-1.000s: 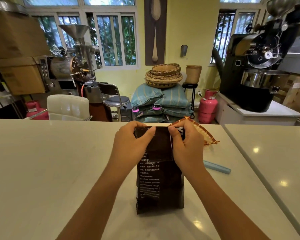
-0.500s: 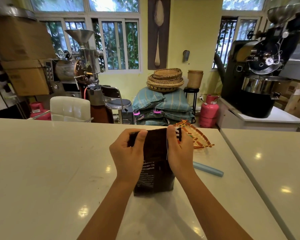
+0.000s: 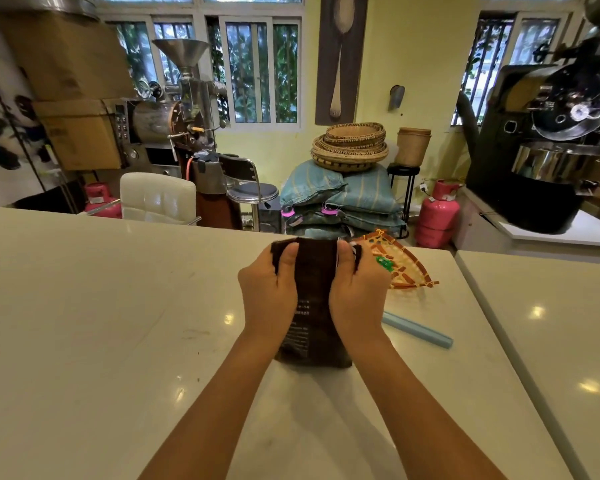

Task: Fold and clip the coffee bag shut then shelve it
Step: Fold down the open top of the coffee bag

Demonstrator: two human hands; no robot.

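Standing upright on the white counter [image 3: 84, 306], the dark coffee bag [image 3: 314, 327] is pinched at its top by both hands. The left hand [image 3: 269, 299] wraps the bag's left edge, thumb pressed on the near face, fingers curled behind. The right hand [image 3: 357, 296] grips the right edge the same way. A light blue clip bar [image 3: 418, 330] lies on the counter just right of the bag. A woven orange tray [image 3: 409, 268] sits beyond the right hand.
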